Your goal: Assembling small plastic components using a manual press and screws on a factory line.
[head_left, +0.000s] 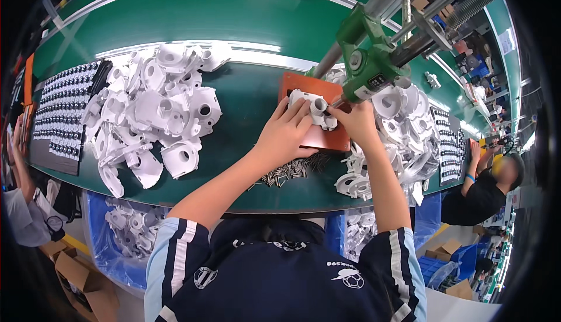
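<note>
A white plastic housing [318, 104] with a short round tube lies on the orange base plate [288, 86] of a green hand press [367, 59]. My left hand [283, 130] grips it from the left, fingers laid over its near side. At the housing's right edge, just under the press's ram, my right hand [357, 122] has its thumb and fingers pinched together; whatever is between them is too small to make out. Beside my left wrist, a heap of small metal pins [286, 173] spreads over the green bench, partly covered by the plate and my hand.
White housings form a large pile [166, 111] at left and another pile [403, 129] at right. Trays of small black-and-white parts [67, 111] stand at far left and right. Blue-lined bins [108, 252] sit below the bench edge. Co-workers [491, 187] are on both sides.
</note>
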The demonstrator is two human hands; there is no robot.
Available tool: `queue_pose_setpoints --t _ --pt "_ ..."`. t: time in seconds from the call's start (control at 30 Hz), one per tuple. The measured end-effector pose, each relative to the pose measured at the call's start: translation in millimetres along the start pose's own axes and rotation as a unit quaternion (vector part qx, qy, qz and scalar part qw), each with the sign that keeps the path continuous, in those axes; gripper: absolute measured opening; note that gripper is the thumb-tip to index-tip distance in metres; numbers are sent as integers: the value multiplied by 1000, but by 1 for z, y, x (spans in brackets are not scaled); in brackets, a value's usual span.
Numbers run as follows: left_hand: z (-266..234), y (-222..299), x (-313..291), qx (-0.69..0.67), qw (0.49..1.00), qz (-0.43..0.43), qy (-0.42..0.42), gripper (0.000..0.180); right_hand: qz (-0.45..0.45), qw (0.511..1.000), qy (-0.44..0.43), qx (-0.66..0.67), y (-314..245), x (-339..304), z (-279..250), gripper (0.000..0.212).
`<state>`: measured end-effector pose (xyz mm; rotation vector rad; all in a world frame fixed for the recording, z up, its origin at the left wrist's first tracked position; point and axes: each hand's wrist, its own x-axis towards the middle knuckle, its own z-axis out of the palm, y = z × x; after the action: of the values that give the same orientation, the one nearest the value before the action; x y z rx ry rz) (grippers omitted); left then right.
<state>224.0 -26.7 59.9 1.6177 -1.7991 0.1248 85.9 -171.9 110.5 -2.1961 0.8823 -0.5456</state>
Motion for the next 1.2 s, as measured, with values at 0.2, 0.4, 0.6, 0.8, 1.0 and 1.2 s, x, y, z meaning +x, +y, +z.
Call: queue_pose_setpoints --t 0.2,0.4,0.6,0.8,1.0,1.2 --pt "1 -2 0 4 1000 2 -14 65 37 990 -51 124 4 0 -7 30" --pt "-2 1 1 11 1000 1 -10 66 52 990 -51 122 11 2 -10 34" --pt "-2 4 -1 46 999 -13 -19 66 14 993 -106 43 18 12 -8 23" --pt "4 4 -3 31 999 -37 -25 66 -30 992 -89 83 27 18 1 33" --pt "2 4 -1 41 997 -40 -44 70 -35 987 -110 107 29 22 4 29" --pt "2 4 -1 45 997 -39 -43 69 -27 992 -76 100 28 19 5 20"
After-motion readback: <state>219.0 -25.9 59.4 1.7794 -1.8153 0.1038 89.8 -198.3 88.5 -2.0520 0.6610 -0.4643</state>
